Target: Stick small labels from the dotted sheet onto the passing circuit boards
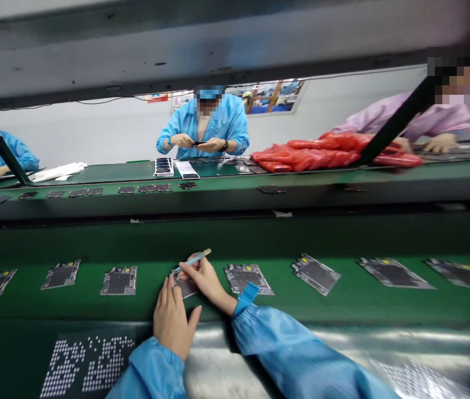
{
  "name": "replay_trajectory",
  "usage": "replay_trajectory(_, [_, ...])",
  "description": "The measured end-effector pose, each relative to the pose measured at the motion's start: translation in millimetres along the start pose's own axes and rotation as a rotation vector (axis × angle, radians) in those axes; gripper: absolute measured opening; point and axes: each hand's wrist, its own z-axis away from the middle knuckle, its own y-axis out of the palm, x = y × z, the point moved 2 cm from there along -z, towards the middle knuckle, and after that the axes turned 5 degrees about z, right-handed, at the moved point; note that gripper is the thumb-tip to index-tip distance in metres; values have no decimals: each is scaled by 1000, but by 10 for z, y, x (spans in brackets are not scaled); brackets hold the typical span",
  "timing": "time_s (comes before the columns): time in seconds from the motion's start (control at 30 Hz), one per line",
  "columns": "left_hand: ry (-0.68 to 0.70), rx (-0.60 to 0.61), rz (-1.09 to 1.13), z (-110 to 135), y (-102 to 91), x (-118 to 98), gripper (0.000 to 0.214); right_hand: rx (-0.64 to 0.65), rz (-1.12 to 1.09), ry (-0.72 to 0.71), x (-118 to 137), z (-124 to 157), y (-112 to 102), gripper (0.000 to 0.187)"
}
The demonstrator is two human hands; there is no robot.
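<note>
My right hand (202, 280) is closed around a slim light-blue tool with a pale end (193, 259), held like a pen. Its lower tip meets the upper left part of a circuit board (187, 288); whether it is tweezers or a stick I cannot make out. Beside that board's left edge lies my left hand (173, 318), fingers stretched out together and thumb apart, its fingertips at the board. Both hands hide much of this board. Similar boards lie on the green belt at either side, the nearest being one on the left (119, 281) and one on the right (246, 277).
A sheet of small round white stickers (66, 368) lies at the front left, another (423, 377) at the front right. Behind runs a raised green ledge (226, 191) with more boards. Red plastic bags (301, 152) are heaped there. Co-workers sit across, one person (205, 124) handling a dark piece.
</note>
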Motion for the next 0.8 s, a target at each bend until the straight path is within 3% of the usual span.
replay_trajectory(0.2, [41,20,15,-25,13,-9,41,-34,28,-38,-17,16,-107,35])
replay_trajectory(0.37, [64,75,-54,-146,63,-176,43,-138,6,-106,111,32,-186,36])
replay_trajectory(0.5, [107,96,-26,-156,-179,-165,39,-270,-83,-214,434,74,-298,41])
replay_trajectory(0.6, [53,12,36,89,-621,80,21,-242,-140,-244,672,208,-315,44])
replay_trajectory(0.7, [-185,-55,69,528,-1014,442,24,-57,-162,-203,758,426,-188,41])
replay_trajectory(0.8, [-268,-15,71,974,-1101,715,27,170,-138,-155,658,688,76,33])
